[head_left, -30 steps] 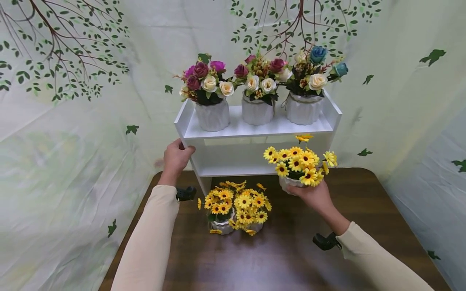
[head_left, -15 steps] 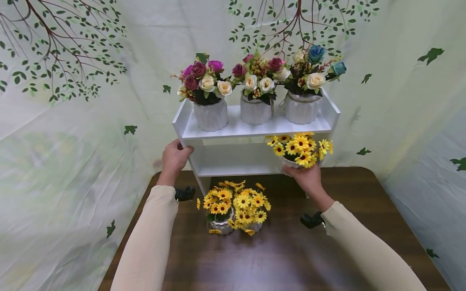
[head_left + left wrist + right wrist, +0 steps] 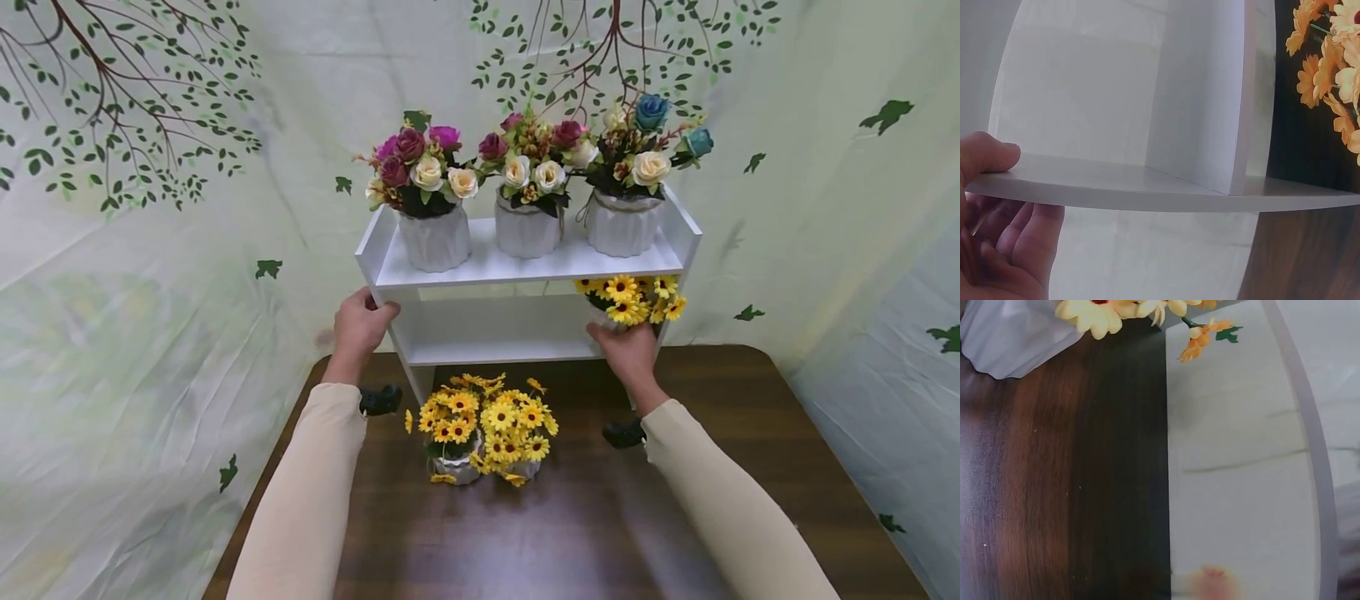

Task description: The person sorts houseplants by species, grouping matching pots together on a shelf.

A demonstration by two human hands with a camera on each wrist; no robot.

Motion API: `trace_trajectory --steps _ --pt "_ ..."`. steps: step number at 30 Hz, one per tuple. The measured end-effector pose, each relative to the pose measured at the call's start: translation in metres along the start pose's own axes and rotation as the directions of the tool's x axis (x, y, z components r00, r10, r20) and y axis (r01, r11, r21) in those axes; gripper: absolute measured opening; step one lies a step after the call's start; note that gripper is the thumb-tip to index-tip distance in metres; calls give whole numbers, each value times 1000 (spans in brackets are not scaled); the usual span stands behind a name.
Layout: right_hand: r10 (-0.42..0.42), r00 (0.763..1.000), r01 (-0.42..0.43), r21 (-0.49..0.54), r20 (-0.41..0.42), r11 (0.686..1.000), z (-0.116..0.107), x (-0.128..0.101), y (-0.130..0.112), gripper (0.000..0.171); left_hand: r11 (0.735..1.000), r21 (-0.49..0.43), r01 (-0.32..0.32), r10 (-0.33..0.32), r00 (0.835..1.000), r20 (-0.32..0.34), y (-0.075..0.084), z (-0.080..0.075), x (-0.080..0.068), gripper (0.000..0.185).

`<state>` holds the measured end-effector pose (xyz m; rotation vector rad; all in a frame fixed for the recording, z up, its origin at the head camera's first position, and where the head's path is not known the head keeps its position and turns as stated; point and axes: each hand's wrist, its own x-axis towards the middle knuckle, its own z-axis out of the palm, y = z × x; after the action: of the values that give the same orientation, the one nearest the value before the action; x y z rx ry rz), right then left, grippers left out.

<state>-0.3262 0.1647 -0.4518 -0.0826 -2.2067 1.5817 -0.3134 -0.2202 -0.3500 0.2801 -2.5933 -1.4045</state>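
My left hand [image 3: 362, 327] grips the left side panel of a white two-tier shelf [image 3: 495, 343]. In the left wrist view, the thumb [image 3: 991, 154] lies on one face of the panel and the fingers bend behind the other. At the right end of the lower tier, my right hand [image 3: 632, 357] holds a pot of yellow daisies [image 3: 626, 302]. The upper board hides some of its blooms, and the hand covers much of the white pot. Two more pots of yellow daisies, one at left [image 3: 454, 427] and one beside it [image 3: 519, 429], stand on the table before the shelf.
The top tier bears three white pots of artificial roses: left [image 3: 435, 240], middle [image 3: 528, 232] and right [image 3: 622, 227]. Beneath the shelf is a dark wooden table [image 3: 495, 542]. A pale leaf-printed curtain [image 3: 187, 292] hangs close behind and at both sides.
My right hand has carried its daisy pot forward and inward, from in front of the shelf to the lower tier's right end. My left hand has kept its grip on the panel.
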Motion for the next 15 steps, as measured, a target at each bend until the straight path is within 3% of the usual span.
trace_trajectory --steps 3,10,15 --pt "19 999 -18 6 -26 1000 4 3 1 63 1000 1 -9 9 1000 4 0 1 0 51" --pt "121 991 -125 -82 -56 989 8 8 -3 75 1000 -3 -9 9 1000 0 0 1 0 50" --pt "136 991 -135 -125 -1 983 -1 5 -5 73 1000 -5 1 -1 1000 6 2 3 0 51"
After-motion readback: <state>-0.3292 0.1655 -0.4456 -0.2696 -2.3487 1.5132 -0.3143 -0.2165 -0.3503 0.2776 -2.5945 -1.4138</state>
